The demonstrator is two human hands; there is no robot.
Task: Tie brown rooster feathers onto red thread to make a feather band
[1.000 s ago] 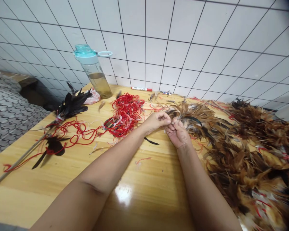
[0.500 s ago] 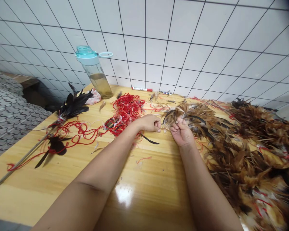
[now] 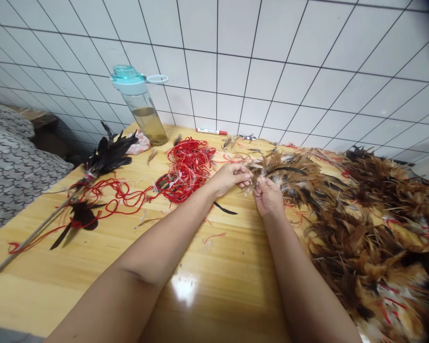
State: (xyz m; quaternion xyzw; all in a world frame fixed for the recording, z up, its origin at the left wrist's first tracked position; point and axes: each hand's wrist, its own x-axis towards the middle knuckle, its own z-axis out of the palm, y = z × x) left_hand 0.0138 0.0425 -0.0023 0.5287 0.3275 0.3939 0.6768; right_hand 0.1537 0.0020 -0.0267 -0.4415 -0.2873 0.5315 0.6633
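Note:
My right hand (image 3: 268, 196) is closed, thumb against fingers, at the pale quill ends of a loose bunch of brown and black feathers (image 3: 302, 174). Just left of it, my left hand (image 3: 232, 178) pinches thumb and fingertips together; whatever is between them is too small to make out. A tangled heap of red cord (image 3: 191, 164) lies left of the left hand. Below that hand's wrist rests a single black feather (image 3: 225, 208) on the wooden table (image 3: 221, 271).
Piles of brown feathers (image 3: 372, 243) cover the table's right side. At left, black feathers (image 3: 110, 155) are tied to a thin stick (image 3: 43, 236) beside red cord. A water bottle (image 3: 148, 119) and a red-capped marker (image 3: 210, 131) stand and lie near the tiled wall (image 3: 232, 71).
My left hand has moved right, close to the right hand, and its fingers have gone from curled to a stretched pinch. The right hand has turned slightly, its fingers curling tighter at the quills.

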